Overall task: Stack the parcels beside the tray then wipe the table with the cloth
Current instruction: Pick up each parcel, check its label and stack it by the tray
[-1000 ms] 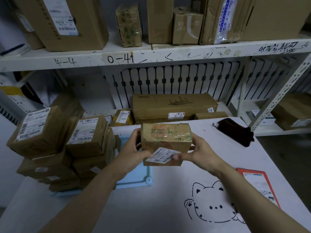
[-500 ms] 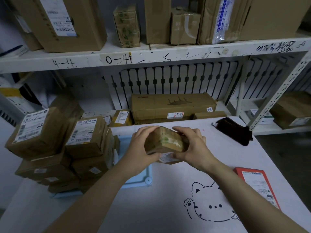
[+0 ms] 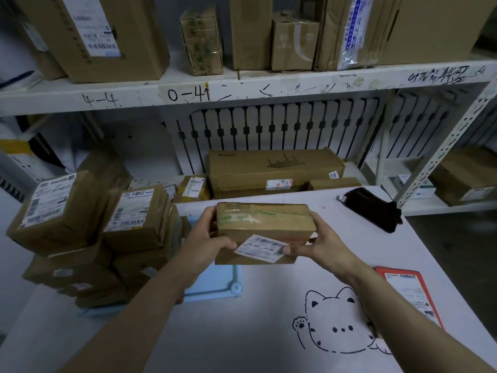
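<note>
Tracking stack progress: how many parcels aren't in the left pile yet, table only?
2. A brown parcel, gripped by left hand and right hand above the table; a flat red parcel lying at the table's right edge. Others may hide behind the pile.

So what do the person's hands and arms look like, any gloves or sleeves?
The left hand and right hand are bare: no gloves, and no rings, watch or wristband that I can see. Both forearms are uncovered too; no sleeve shows anywhere in the picture.

Cat drawing (image 3: 341,327), red-edged pad (image 3: 408,294), white shelf (image 3: 242,90)
</note>
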`<state>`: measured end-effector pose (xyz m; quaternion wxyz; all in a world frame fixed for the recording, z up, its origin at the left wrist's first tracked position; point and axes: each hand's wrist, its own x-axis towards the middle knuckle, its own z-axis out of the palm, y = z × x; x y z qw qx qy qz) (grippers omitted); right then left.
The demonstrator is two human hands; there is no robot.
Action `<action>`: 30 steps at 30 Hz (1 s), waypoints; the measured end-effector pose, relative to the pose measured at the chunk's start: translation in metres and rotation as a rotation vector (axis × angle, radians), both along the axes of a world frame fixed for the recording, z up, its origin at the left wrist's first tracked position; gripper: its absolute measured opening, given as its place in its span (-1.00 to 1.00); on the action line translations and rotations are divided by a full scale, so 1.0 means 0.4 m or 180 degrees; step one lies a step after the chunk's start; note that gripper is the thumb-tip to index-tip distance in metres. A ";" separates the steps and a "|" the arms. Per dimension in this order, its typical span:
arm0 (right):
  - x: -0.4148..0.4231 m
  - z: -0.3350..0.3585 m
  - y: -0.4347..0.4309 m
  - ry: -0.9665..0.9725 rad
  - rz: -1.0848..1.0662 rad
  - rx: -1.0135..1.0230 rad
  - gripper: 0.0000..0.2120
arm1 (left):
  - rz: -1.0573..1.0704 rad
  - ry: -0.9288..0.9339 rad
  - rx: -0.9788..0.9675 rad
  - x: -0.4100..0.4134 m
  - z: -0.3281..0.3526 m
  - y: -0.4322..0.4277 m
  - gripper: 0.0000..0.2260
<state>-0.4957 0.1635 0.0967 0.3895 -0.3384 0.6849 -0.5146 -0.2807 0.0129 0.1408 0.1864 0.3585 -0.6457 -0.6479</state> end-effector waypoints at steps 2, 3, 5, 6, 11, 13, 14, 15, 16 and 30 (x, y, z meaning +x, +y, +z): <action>0.004 -0.005 0.000 -0.0145 0.0083 0.0012 -0.32 | 0.0035 0.0092 0.0161 -0.001 0.000 0.004 -0.45; 0.004 -0.009 -0.001 -0.0160 0.0087 0.0029 -0.35 | 0.0037 0.0121 0.0209 -0.001 -0.002 0.004 -0.46; 0.002 -0.014 -0.002 -0.0173 0.0055 0.0034 -0.36 | 0.0040 0.0172 0.0269 0.001 -0.004 0.003 -0.46; 0.001 -0.012 -0.002 -0.0169 0.0044 0.0022 -0.37 | 0.0048 0.0184 0.0284 0.002 -0.006 0.002 -0.46; 0.003 0.003 0.001 -0.0053 0.0014 -0.0078 -0.41 | 0.0134 -0.0022 0.0071 0.001 -0.021 -0.004 -0.41; 0.005 0.007 -0.002 0.0023 -0.0004 -0.0107 -0.42 | 0.0142 -0.0157 -0.0103 -0.001 -0.020 -0.002 -0.34; 0.007 0.011 -0.003 0.0038 -0.0001 -0.0125 -0.42 | 0.0120 -0.0238 -0.0221 -0.001 -0.017 0.000 -0.29; 0.008 0.012 -0.005 0.0047 0.0001 -0.0138 -0.42 | 0.0090 -0.0332 -0.0362 -0.001 -0.014 0.001 -0.25; 0.009 0.015 -0.007 0.0060 0.0010 -0.0150 -0.42 | 0.0070 -0.0424 -0.0524 -0.001 -0.014 0.002 -0.21; 0.031 0.049 -0.038 0.1995 0.0247 -0.0081 -0.32 | -0.0434 -0.1117 -0.2170 -0.042 -0.008 0.042 -0.34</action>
